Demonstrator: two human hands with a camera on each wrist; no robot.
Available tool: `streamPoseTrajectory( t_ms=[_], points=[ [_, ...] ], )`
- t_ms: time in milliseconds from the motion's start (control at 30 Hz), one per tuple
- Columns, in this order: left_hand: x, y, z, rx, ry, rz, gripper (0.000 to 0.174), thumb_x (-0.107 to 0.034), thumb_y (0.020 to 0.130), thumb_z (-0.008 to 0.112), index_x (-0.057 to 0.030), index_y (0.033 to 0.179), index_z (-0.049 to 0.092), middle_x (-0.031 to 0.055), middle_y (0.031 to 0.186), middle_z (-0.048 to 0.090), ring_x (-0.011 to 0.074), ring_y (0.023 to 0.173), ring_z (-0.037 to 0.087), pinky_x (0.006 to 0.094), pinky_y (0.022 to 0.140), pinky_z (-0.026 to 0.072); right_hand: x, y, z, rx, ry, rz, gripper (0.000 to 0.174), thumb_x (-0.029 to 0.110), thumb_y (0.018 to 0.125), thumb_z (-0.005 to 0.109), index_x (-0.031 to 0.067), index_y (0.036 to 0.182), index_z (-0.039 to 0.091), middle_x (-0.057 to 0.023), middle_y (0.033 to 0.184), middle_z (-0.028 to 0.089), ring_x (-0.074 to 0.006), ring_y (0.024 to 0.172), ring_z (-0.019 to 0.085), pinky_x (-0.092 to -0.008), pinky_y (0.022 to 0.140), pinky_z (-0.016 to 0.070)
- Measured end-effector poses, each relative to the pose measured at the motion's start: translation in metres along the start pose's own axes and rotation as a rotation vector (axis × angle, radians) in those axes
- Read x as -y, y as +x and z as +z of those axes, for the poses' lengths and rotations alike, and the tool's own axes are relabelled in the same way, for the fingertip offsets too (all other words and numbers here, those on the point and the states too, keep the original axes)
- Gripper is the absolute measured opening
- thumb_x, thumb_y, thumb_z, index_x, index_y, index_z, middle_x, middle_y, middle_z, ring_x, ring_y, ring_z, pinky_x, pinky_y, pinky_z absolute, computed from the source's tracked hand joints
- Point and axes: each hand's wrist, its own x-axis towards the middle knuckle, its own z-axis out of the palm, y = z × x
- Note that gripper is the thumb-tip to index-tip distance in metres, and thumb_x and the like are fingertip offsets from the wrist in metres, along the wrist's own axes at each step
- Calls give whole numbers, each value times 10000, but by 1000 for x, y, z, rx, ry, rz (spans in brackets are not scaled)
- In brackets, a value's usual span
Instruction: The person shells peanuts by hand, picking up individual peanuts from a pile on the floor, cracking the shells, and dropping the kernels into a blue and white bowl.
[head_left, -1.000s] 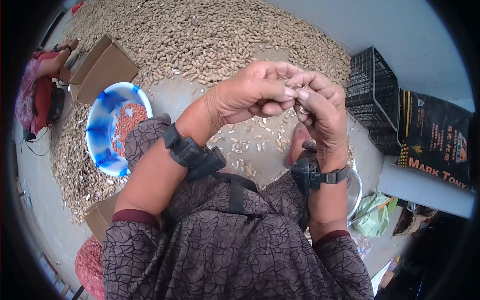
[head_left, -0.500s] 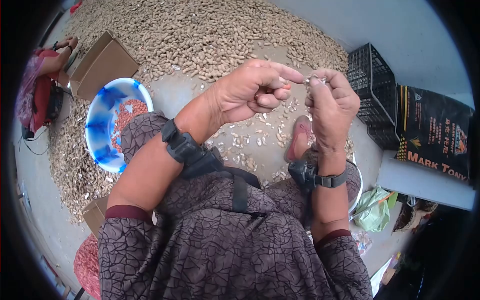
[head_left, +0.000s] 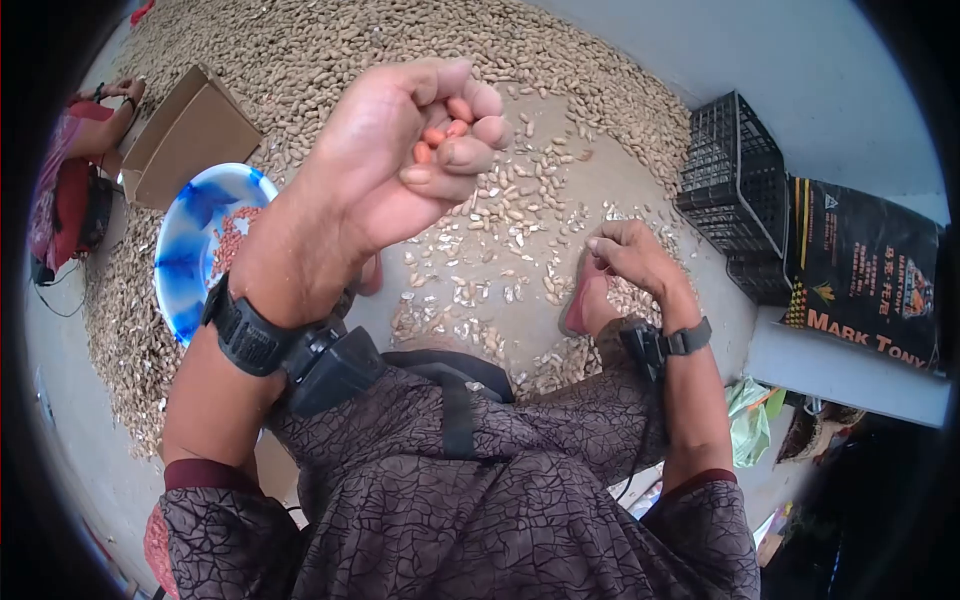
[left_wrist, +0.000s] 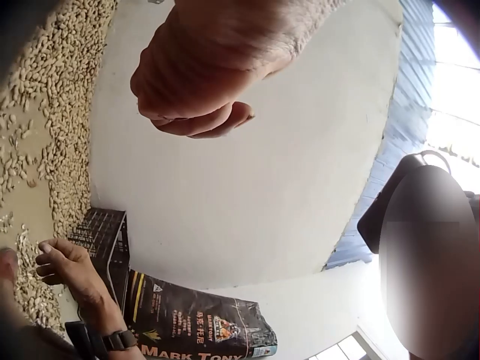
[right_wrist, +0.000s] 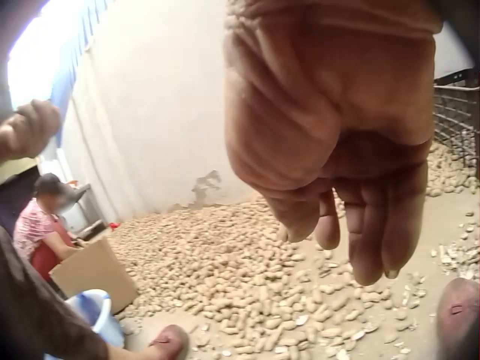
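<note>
Raised over the floor, my left hand (head_left: 410,150) is turned palm up, its fingers curled round several red peanut kernels (head_left: 457,128). The left wrist view shows the same hand (left_wrist: 202,75) from its outer side, kernels hidden. Lower and to the right, my right hand (head_left: 635,258) hangs with relaxed fingers; in the right wrist view nothing shows between the fingers of this hand (right_wrist: 337,150). Under it lie empty shells and loose peanuts (right_wrist: 330,307). A blue and white basin (head_left: 172,270) with red kernels (head_left: 232,240) stands left of my left forearm.
A large heap of unshelled peanuts (head_left: 330,50) covers the floor ahead. Black crates (head_left: 735,180) and a black Mark Tony sack (head_left: 865,265) stand at right. Beyond the basin are a cardboard box (head_left: 190,140) and a seated person (right_wrist: 43,225).
My hands have parted. The left moved up and nearer the camera, turning to show kernels in its palm; the right dropped lower, and the shell pieces it pinched are no longer seen there.
</note>
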Motion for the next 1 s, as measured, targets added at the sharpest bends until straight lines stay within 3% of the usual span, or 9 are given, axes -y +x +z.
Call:
streamPoseTrajectory(
  t_ms=[133,167,233,367,433,567,767,900,1000],
  points=[
    [-4,5,-22,-41,-26,-8,261,-216,903,361,8,804,451,58,672,443,30,412,346,127,283,259,-61,60,7,-134,-126,63,198,164,777,575,-31,783,605,-80,618,594,-167,575,585,-291,533,467],
    [-5,6,-28,-66,-71,0,237,-160,865,403,20,740,494,108,670,514,45,377,315,145,287,245,-73,69,10,-109,-31,177,191,156,778,574,-33,785,600,-88,627,593,-161,547,579,-275,495,467],
    [-7,4,-24,-141,-64,7,239,-158,872,393,19,745,492,105,665,512,44,372,310,149,289,245,-87,79,14,-62,162,362,153,121,798,545,-26,769,581,-81,634,588,-160,512,582,-255,426,474],
    [-14,1,-11,-308,-2,80,220,-170,923,311,-6,806,399,54,648,427,42,352,319,145,287,294,-142,121,37,-138,441,416,159,132,799,550,-22,768,578,-81,626,587,-167,509,582,-264,430,477],
    [-16,4,-8,-313,-42,71,214,-170,924,311,-9,804,384,64,647,434,44,345,318,147,286,298,-145,134,54,-256,381,492,189,155,799,557,-31,778,579,-103,630,595,-169,519,590,-269,434,483],
    [-17,9,-4,-382,-41,67,194,-158,925,306,-12,805,350,97,630,437,60,334,317,157,276,301,-136,144,67,-305,308,561,273,178,777,584,-84,839,539,-150,624,590,-189,487,582,-275,404,476],
    [-9,19,-3,-344,107,43,189,-145,920,324,-9,792,346,122,594,421,78,297,254,173,253,270,-211,184,109,-397,348,639,307,184,702,668,-59,842,542,-139,617,583,-191,474,577,-296,382,443],
    [-7,25,-1,-314,176,8,181,-137,916,338,-10,788,347,120,592,419,76,293,245,175,249,262,-220,183,117,-401,300,561,275,155,691,648,-50,846,549,-142,631,585,-192,473,577,-295,386,447],
    [-4,27,1,-336,200,23,181,-135,911,350,-10,779,348,121,573,420,75,293,257,174,246,266,-194,167,106,-346,525,615,206,143,712,558,-39,808,548,-159,646,591,-209,480,582,-289,388,451]
  ],
)
